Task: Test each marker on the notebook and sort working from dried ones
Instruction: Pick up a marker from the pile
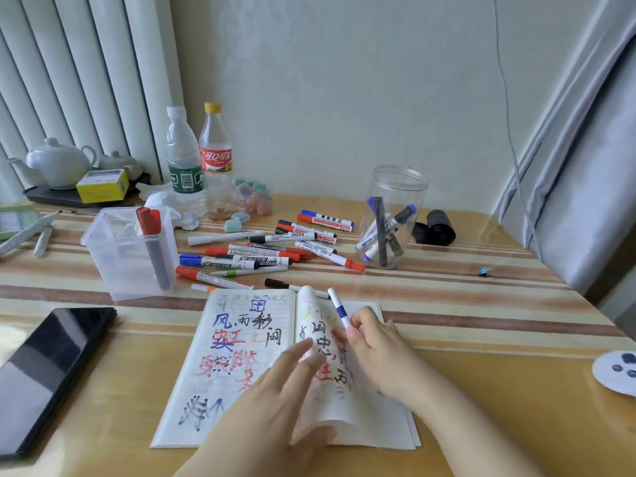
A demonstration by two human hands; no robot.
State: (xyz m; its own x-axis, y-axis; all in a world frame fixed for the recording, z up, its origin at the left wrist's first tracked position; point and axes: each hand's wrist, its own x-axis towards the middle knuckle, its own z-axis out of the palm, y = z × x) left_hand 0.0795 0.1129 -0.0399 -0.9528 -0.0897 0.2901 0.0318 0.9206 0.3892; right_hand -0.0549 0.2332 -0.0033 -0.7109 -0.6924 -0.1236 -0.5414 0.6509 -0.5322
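A person's left hand (275, 390), fingers straight, lifts a curling lined page of the open paper notebook (241, 356), which lies on a striped tabletop (447, 287) w/ red, blue & black ink scrawls. The right hand (375, 342) grips a white marker with a blue band (339, 308), upright over the right-hand page. Loose markers (261, 253) lie just behind the notebook, btwn a square clear plastic tub (127, 253) holding a red-capped marker & a round clear plastic jar (392, 215) holding several more.

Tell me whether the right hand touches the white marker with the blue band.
Touching. The head view shows the right hand gripping the marker at its lower end.
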